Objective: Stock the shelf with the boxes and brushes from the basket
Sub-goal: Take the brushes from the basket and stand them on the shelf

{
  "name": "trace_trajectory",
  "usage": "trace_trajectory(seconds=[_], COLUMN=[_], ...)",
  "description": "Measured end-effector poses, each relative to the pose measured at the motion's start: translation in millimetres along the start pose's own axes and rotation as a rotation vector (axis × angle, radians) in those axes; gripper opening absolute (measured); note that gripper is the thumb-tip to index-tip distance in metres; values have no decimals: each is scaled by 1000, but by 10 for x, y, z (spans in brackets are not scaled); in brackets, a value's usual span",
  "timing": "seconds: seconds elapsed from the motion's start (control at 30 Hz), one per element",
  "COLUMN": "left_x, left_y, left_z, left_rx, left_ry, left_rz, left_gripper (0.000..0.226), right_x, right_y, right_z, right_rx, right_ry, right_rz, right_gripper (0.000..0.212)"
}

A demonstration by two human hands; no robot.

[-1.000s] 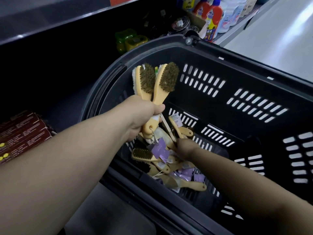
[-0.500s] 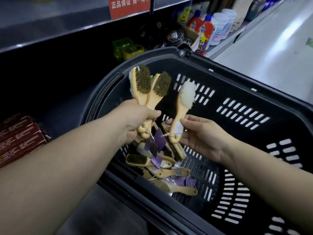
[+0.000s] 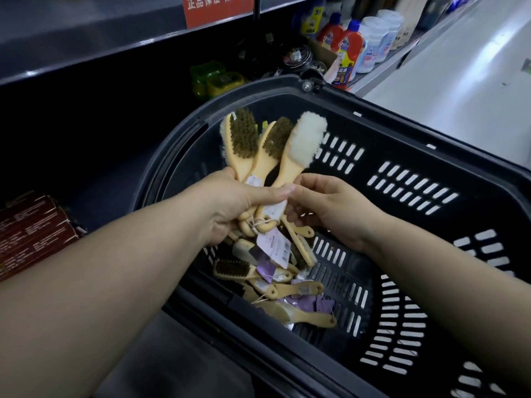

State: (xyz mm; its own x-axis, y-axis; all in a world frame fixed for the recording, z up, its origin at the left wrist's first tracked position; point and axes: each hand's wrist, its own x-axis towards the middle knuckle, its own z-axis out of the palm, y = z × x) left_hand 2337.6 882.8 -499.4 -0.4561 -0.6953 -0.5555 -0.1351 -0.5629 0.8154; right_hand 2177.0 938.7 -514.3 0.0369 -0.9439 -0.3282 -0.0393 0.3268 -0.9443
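Gripping a fan of brushes by their handles over the basket [image 3: 402, 116], the left hand [image 3: 230, 208] is closed around them, heads pointing up and away toward the shelf [image 3: 86, 44]. Touching the white fleece brush [image 3: 301, 150] at its handle, the right hand [image 3: 330, 208] has loosely curled fingers; whether it grips cannot be told. More pale wooden brushes [image 3: 287, 288] with purple tags lie jumbled on the basket floor below both hands. Beyond the basket, the shelf lies nearer the left hand.

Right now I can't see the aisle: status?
Left hand grips brushes. Right hand at white brush. More in basket. Nothing blocking.
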Motion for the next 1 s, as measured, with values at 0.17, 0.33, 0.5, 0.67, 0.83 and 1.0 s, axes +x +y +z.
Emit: trace_trajectory(seconds=[0.17, 0.33, 0.5, 0.67, 0.83, 1.0], left_x=[108, 157, 179, 207, 187, 4], left_y=[-99, -119, -114, -99, -55, 22], left_z=[-50, -67, -55, -37, -16, 4], left_rx=[185, 181, 187, 209, 169, -32], left_ry=[112, 144, 117, 111, 87, 96], left_rz=[36, 77, 85, 90, 108, 158], left_gripper=[59, 58, 53, 44, 40, 21], right_x=[161, 158, 128, 206, -92, -503], right_y=[524, 1422, 1664, 1044, 246, -199], right_z=[-181, -331, -192, -355, -683, -509], right_rx=[-125, -1046, -1186, -1023, -893, -17], right_ry=[-27, -363, -458, -569, -317, 209], right_rz=[332, 609, 567, 758, 664, 319], right_gripper=[55, 37, 31, 29, 26, 27])
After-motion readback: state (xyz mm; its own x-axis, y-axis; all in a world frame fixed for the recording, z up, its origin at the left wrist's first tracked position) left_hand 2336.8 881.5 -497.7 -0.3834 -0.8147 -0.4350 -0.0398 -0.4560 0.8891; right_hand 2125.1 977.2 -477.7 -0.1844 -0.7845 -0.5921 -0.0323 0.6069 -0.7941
